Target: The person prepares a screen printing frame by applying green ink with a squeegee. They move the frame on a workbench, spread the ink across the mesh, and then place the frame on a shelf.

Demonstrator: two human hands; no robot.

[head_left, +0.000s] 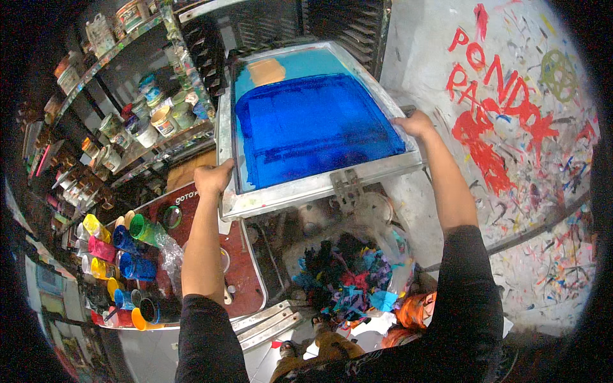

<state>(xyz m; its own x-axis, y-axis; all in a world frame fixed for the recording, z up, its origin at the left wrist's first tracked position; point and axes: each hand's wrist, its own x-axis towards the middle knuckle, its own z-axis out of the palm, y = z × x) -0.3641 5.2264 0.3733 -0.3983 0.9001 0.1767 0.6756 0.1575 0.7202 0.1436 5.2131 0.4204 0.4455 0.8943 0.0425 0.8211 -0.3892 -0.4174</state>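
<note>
"Two hands, the left hand (214, 177) and the right hand (418, 124), are seen apart; what is held?"

"One framed screen (287, 193) is held between them, in front of the body and above a heap of coloured scraps (351, 274). Its left rail is gripped near the close corner, the fingers being partly hidden; its right rail is clasped farther along."

"How is it judged to handle?"

"The rails are taken to be stiff, the whole to be broad and moderately heavy. The mesh is presumably taut and easily torn, and slipperiness is to be expected where blue ink (313, 121) is spread. It is best held by the bare rails, left and right, with the ink left untouched."

"And what is counted, from the left?"

"More than ten coloured cups (135, 267) are crowded together, so an exact number cannot be given. Beside them one reddish-brown surface (246, 290) is seen, then at least two pale bars (265, 319) on the floor. On the screen, one tan patch (266, 71) is shown; at its near edge, one metal fitting (347, 186)."
</note>
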